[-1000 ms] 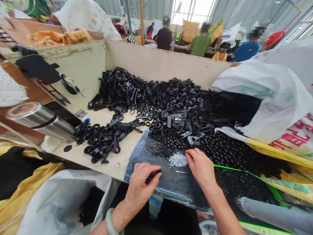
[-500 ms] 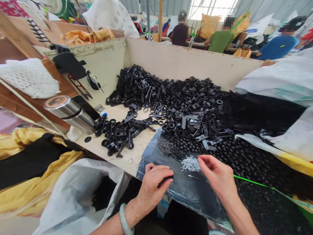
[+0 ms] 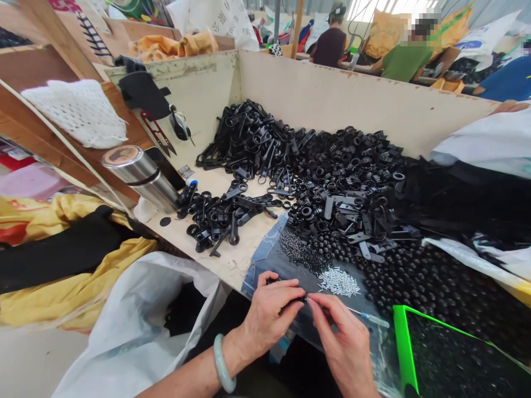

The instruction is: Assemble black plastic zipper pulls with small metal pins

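Note:
My left hand (image 3: 271, 304), with a pale green bangle (image 3: 224, 365) at the wrist, is closed round a small black plastic part (image 3: 304, 299). Most of that part is hidden by the fingers. My right hand (image 3: 342, 329) meets it fingertip to fingertip, pinching a tiny silvery pin (image 3: 308, 298) against the part's end. Just beyond the right hand lies a heap of short silver pins (image 3: 339, 282). A screwdriver (image 3: 373, 319) with a clear handle lies beside the right hand, its shaft partly covered.
Small dark screws (image 3: 296, 249), black balls (image 3: 398, 282) and black levers (image 3: 249, 138) lie heaped on the bench. A green-rimmed tray (image 3: 404, 348) is at right. A steel flask (image 3: 141, 179) stands left, above an open white sack (image 3: 136, 293). Other people work beyond the partition (image 3: 332, 83).
My right hand has moved from the silver pin heap to my left hand, now with a pin at its fingertips. The view has swung left, bringing the green-rimmed tray and screwdriver into clearer sight.

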Action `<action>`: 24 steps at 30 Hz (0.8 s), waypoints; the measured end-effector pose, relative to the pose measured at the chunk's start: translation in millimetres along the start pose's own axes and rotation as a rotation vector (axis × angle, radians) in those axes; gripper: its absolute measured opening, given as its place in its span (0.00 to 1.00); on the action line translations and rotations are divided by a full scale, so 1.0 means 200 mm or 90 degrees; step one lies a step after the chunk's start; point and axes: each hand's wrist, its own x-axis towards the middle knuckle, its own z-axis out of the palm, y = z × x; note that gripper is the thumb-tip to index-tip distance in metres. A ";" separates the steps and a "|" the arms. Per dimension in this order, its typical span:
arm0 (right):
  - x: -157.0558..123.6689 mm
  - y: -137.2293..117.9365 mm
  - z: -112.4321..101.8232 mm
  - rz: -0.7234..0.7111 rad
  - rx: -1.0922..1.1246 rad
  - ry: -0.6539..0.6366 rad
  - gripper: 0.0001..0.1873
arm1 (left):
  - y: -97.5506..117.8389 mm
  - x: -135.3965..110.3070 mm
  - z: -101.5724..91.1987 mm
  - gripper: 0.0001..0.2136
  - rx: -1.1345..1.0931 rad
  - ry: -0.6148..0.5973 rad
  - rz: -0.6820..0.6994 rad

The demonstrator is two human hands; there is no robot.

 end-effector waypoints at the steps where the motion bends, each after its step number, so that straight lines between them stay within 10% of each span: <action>1: 0.01 0.00 0.00 -0.014 -0.014 0.000 0.07 | 0.00 0.00 0.00 0.10 -0.005 0.003 0.000; 24: -0.01 0.00 0.02 -0.201 -0.205 -0.027 0.15 | 0.01 0.00 0.00 0.07 -0.053 -0.003 -0.024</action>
